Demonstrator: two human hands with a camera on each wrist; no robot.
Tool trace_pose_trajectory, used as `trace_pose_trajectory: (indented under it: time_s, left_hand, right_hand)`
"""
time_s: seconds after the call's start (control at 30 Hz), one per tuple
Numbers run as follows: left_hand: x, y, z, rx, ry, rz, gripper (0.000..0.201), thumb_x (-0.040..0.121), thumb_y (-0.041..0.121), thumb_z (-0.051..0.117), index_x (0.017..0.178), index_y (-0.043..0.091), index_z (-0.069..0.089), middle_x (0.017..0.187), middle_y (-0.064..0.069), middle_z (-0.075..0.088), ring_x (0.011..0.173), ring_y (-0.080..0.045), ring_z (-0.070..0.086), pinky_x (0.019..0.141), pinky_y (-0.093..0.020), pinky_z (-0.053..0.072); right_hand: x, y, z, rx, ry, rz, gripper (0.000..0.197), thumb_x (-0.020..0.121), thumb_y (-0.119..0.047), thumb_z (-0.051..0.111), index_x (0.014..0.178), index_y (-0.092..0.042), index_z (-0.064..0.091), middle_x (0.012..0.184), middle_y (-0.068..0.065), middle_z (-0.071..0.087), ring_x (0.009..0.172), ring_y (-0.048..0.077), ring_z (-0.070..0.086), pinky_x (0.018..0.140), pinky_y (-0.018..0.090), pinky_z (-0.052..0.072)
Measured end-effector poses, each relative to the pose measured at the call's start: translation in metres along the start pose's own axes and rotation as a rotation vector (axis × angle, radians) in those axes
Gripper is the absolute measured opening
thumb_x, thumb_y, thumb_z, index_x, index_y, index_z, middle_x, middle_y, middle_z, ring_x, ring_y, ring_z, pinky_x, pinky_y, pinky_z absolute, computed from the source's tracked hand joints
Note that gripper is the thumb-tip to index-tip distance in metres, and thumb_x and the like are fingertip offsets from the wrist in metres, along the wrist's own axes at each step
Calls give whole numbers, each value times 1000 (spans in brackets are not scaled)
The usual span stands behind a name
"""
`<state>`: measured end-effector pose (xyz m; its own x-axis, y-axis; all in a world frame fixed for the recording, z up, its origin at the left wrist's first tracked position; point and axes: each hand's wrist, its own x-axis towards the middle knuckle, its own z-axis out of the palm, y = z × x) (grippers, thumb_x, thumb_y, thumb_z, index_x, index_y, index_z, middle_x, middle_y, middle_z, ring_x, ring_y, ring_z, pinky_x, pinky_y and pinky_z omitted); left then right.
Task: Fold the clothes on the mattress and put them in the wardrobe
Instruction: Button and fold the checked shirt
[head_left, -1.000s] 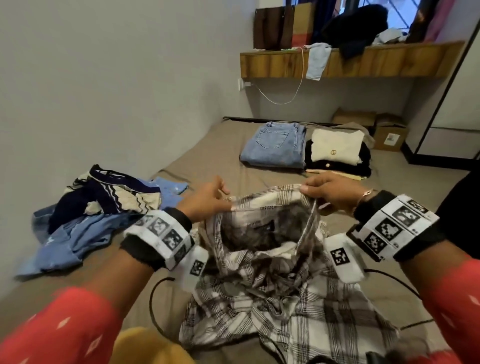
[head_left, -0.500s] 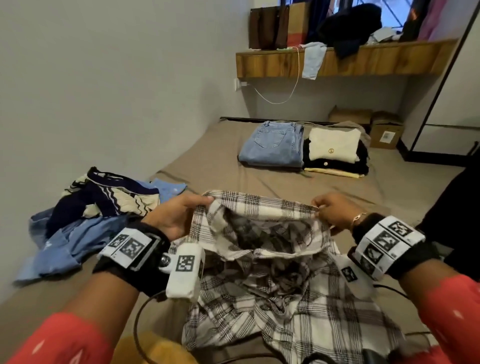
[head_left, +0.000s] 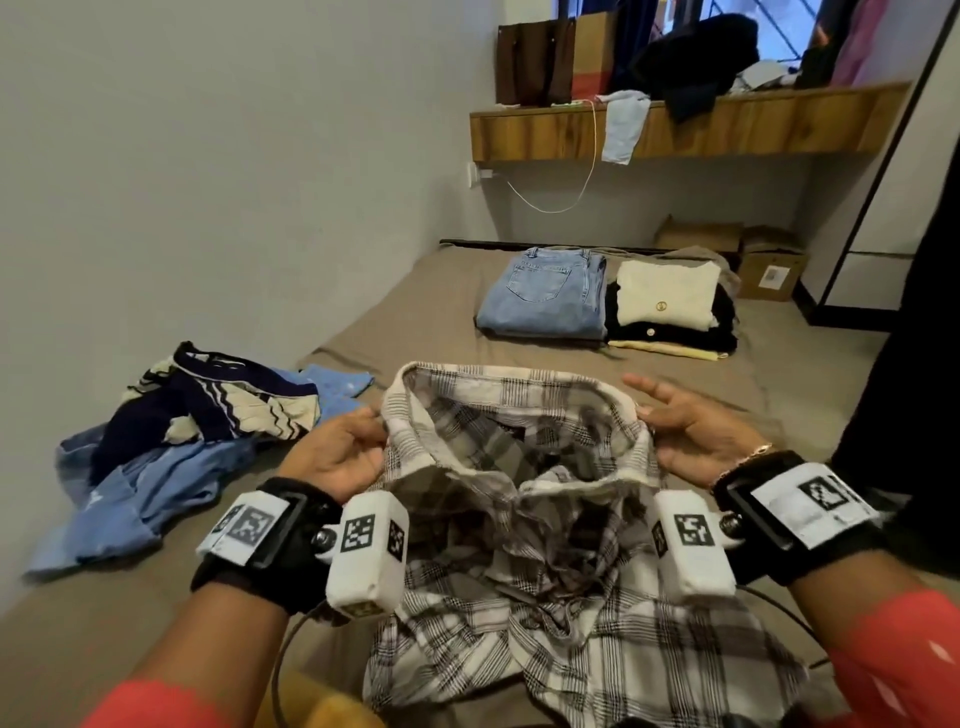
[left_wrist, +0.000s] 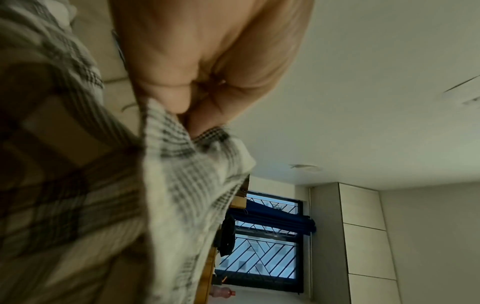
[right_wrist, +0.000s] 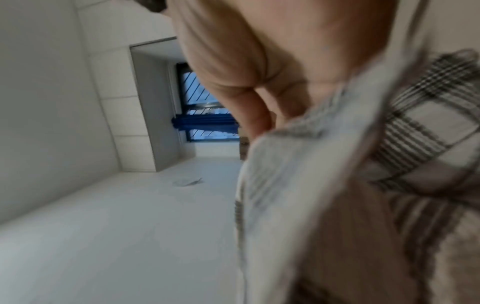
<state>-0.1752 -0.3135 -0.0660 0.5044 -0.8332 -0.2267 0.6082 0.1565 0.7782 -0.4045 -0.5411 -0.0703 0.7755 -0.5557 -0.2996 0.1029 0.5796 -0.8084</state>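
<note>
Brown bedding on the mattress (head_left: 426, 322) lies under everything. My left hand (head_left: 337, 452) and right hand (head_left: 696, 441) each pinch a shoulder of the plaid shirt (head_left: 519, 499), and a moment ago they were close together; now they are spread wide, so the collar stands open and the body drapes toward me. I judge it ready to lay flat for folding. At ten o'clock sits the unfolded heap (head_left: 197, 415); at twelve, folded jeans (head_left: 545, 293) beside a folded stack (head_left: 670, 306), none in the wardrobe yet.
</note>
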Motion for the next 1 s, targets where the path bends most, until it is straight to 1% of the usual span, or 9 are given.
trace_pose_trajectory:
  time_s: [0.1, 0.23, 0.3, 0.4, 0.5, 0.67, 0.87, 0.93, 1.0]
  left_hand:
    - [2, -3, 5, 8, 238, 20, 26, 84, -10, 46, 104, 5, 54, 81, -11, 62, 65, -19, 62, 73, -37, 53]
    - [-1, -9, 17, 575, 531, 348, 23, 92, -2, 44, 85, 16, 58, 83, -1, 56, 83, -16, 54, 76, -33, 44]
    - [-10, -17, 44, 610, 304, 343, 12, 93, 14, 52, 84, 10, 60, 77, -3, 63, 75, -18, 56, 68, -27, 47]
    - [-12, -39, 78, 702, 22, 100, 35, 89, 43, 48, 83, 11, 63, 69, 1, 65, 61, -9, 59, 60, -24, 50]
    - [-3, -50, 86, 741, 10, 148, 18, 94, 21, 51, 94, 8, 63, 65, 5, 66, 49, -2, 59, 43, -15, 44]
    - [10, -1, 45, 654, 215, 294, 19, 96, 2, 40, 89, 8, 56, 70, -4, 64, 58, -14, 61, 51, -25, 49]
    - [13, 62, -43, 643, 475, 434, 22, 98, 11, 37, 85, 12, 54, 58, 11, 67, 59, -3, 65, 61, -18, 54]
    - [10, 64, -66, 682, 564, 392, 21, 99, 15, 36, 87, 14, 54, 55, 14, 65, 56, 3, 62, 61, -18, 51]
    - [8, 56, -82, 792, 628, 314, 29, 99, 16, 38, 113, -3, 55, 89, -10, 70, 88, -17, 63, 78, -28, 42]
  right_hand:
    - [-2, 3, 7, 71, -65, -102, 44, 54, 18, 49, 79, -11, 72, 73, 8, 70, 59, 18, 67, 53, 27, 56]
    - [-1, 10, 29, 28, -175, -187, 55, 32, 17, 59, 77, -11, 75, 77, 8, 69, 65, 16, 66, 57, 25, 56]
    - [-1, 20, 43, -63, -220, -197, 58, 47, 30, 50, 84, -9, 72, 81, 10, 65, 65, 15, 64, 56, 24, 55]
    - [-1, 38, 64, -108, -306, -204, 58, 68, 36, 36, 102, -5, 60, 93, 10, 64, 74, 15, 66, 63, 26, 57]
    - [-3, 43, 72, -129, -423, -193, 57, 68, 27, 49, 113, -8, 55, 97, 6, 67, 84, 16, 67, 70, 27, 56]
    - [-4, 27, 26, -283, -151, -245, 50, 55, -3, 74, 102, -6, 58, 88, 10, 69, 71, 14, 69, 61, 22, 57]
    - [11, 48, -37, -862, 167, -144, 24, 84, 11, 55, 87, -13, 60, 92, 7, 59, 85, 20, 58, 63, 25, 50]
    - [9, 56, -40, -1100, 129, -91, 29, 76, -16, 74, 101, -15, 59, 99, -4, 52, 103, 19, 49, 81, 30, 43]
    - [9, 63, -41, -1382, -33, 32, 105, 36, -73, 74, 124, -23, 48, 113, -4, 41, 113, 16, 41, 97, 32, 36]
